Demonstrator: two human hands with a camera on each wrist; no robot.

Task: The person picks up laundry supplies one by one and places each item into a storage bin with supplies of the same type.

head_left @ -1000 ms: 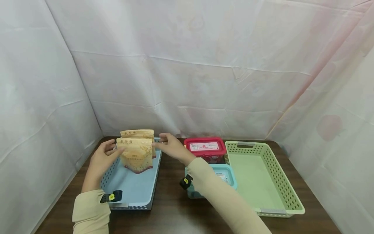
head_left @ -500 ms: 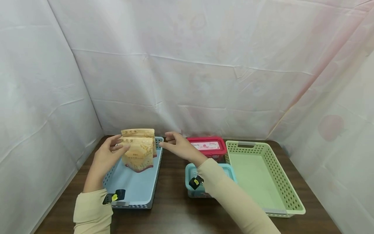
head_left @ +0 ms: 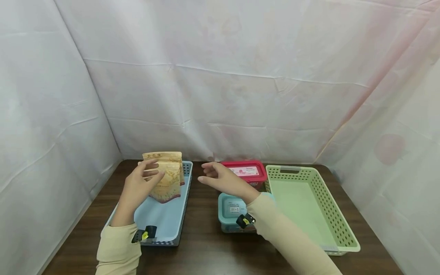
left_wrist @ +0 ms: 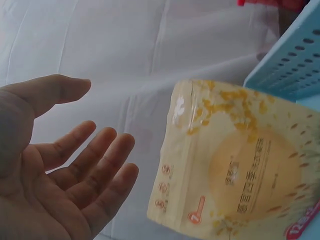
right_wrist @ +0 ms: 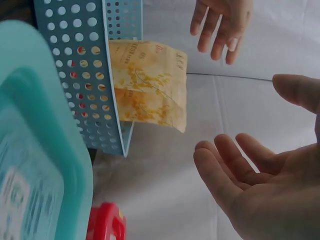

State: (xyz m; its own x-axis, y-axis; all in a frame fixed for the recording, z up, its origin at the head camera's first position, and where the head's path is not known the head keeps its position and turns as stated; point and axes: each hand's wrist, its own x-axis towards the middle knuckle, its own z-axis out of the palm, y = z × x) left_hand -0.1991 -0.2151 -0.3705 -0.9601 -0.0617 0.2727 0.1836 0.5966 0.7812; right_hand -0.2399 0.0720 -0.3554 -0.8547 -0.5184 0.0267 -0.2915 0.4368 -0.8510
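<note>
Two yellow stand-up pouches stand one behind the other in the far half of the blue basket [head_left: 159, 217]. The front pouch [head_left: 170, 183] fills much of the left wrist view, printed with golden flowers; the rear pouch [head_left: 168, 154] shows above it in the head view. My left hand [head_left: 137, 185] hovers before the pouches' left side, fingers relaxed and spread, apart from the pouch [left_wrist: 235, 165] in the left wrist view. My right hand [head_left: 227, 181] hangs in the air right of the blue basket, fingers loosely bent, holding nothing.
A red lidded box [head_left: 245, 170] sits behind a teal lidded box [head_left: 228, 219], partly covered by the right arm. A green basket [head_left: 302, 206] stands on the right of the dark wooden table [head_left: 203, 248]. White curtains close off the back and sides.
Both hands have come away from the front pouch. The right hand moved right; the left drew slightly right and nearer. The pouches stay standing in the blue basket.
</note>
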